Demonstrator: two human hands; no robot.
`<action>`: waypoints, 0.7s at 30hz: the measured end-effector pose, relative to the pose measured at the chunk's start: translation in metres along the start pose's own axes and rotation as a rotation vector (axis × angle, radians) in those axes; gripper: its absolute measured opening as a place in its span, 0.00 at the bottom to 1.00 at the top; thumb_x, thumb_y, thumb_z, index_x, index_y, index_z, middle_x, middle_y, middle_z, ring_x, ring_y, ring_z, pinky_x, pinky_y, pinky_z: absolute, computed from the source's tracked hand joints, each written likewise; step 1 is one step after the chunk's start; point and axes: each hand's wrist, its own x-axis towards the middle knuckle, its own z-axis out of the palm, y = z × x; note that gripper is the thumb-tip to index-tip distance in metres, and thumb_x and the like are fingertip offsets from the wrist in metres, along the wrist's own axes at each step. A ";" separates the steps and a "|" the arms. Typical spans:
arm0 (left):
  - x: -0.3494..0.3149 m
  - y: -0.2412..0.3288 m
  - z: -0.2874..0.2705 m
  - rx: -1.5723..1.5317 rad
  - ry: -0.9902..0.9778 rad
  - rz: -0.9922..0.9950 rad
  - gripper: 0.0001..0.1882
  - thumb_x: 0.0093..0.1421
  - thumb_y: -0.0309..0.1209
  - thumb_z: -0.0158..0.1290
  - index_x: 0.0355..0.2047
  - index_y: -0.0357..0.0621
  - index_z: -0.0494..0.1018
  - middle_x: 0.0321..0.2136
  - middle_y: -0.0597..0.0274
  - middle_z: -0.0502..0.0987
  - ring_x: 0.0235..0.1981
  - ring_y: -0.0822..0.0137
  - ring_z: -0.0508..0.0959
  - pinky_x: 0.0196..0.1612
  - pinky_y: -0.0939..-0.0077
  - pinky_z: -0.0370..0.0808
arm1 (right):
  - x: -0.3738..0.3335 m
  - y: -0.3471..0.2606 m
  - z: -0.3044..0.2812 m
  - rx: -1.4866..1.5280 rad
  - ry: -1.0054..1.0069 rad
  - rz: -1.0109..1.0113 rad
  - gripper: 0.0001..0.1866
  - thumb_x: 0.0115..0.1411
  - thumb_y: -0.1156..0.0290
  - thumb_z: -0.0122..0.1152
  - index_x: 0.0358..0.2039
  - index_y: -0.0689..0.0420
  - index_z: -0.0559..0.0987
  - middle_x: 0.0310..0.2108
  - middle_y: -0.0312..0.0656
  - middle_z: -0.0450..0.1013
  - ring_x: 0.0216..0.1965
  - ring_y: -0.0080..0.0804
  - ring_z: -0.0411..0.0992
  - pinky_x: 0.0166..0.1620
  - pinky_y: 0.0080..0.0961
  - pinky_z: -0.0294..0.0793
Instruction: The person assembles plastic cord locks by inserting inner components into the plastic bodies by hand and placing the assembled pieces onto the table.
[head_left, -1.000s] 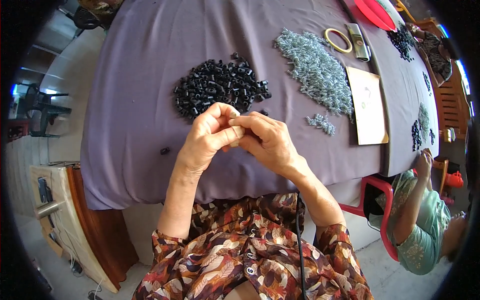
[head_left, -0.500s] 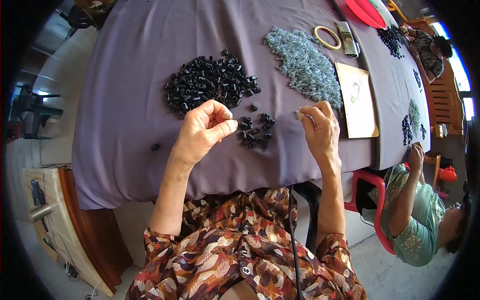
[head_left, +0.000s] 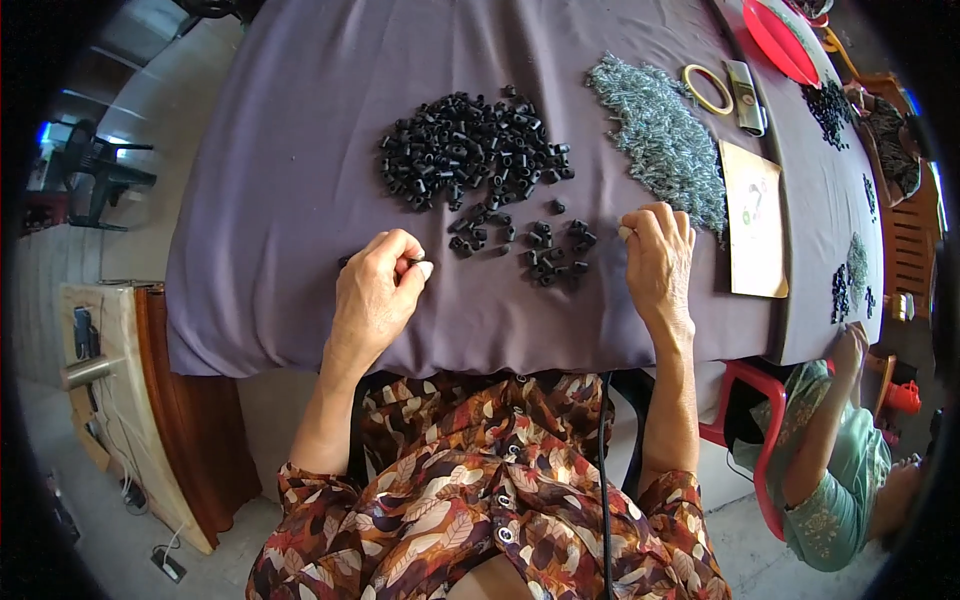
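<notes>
Tubular pieces (head_left: 465,150) were black, metal parts (head_left: 660,140) silver, the tablecloth (head_left: 280,200) greyish purple, the leaf-print shirt (head_left: 440,505) rust, brown and cream.

Head view: no wording, number or sign legible. Tan sheet (head_left: 756,258) lying on the cloth-covered table (head_left: 270,220): small printed figure, greyish with a green spot, near mid-sheet; any lettering too small to resolve. Grey-green case (head_left: 745,98) just beyond the sheet: mark on its face, cannot tell whether a label; unreadable.
</notes>
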 end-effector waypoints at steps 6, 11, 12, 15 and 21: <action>0.000 -0.010 -0.003 0.145 0.142 0.066 0.03 0.52 0.26 0.54 0.26 0.42 0.71 0.24 0.59 0.70 0.23 0.59 0.73 0.28 0.65 0.70 | 0.003 -0.005 -0.009 0.021 -0.071 0.025 0.05 0.49 0.74 0.58 0.29 0.54 0.76 0.31 0.38 0.67 0.36 0.38 0.64 0.41 0.34 0.61; -0.001 -0.013 -0.006 0.188 0.204 0.054 0.03 0.52 0.25 0.54 0.27 0.42 0.71 0.27 0.59 0.70 0.26 0.58 0.74 0.30 0.65 0.70 | 0.000 0.003 -0.009 0.119 -0.073 0.044 0.08 0.50 0.75 0.57 0.33 0.55 0.76 0.30 0.39 0.69 0.36 0.38 0.65 0.41 0.32 0.62; -0.001 -0.011 -0.005 0.184 0.199 0.059 0.03 0.52 0.25 0.54 0.27 0.42 0.71 0.27 0.59 0.70 0.26 0.58 0.74 0.30 0.65 0.70 | -0.001 0.005 -0.009 0.112 -0.072 0.049 0.08 0.50 0.75 0.57 0.33 0.55 0.76 0.30 0.39 0.69 0.36 0.38 0.65 0.41 0.32 0.62; -0.001 -0.001 -0.007 0.263 0.221 0.091 0.03 0.52 0.25 0.54 0.27 0.41 0.71 0.27 0.58 0.70 0.26 0.58 0.74 0.30 0.65 0.70 | -0.003 0.010 -0.010 0.159 -0.044 0.058 0.10 0.50 0.77 0.56 0.35 0.57 0.76 0.30 0.40 0.70 0.35 0.39 0.66 0.41 0.32 0.63; 0.002 0.016 0.005 0.137 0.243 0.173 0.04 0.51 0.25 0.55 0.26 0.40 0.72 0.27 0.58 0.71 0.27 0.58 0.75 0.29 0.67 0.71 | 0.000 0.007 -0.009 0.333 0.074 0.162 0.10 0.51 0.79 0.53 0.36 0.60 0.74 0.30 0.43 0.70 0.34 0.39 0.67 0.40 0.32 0.65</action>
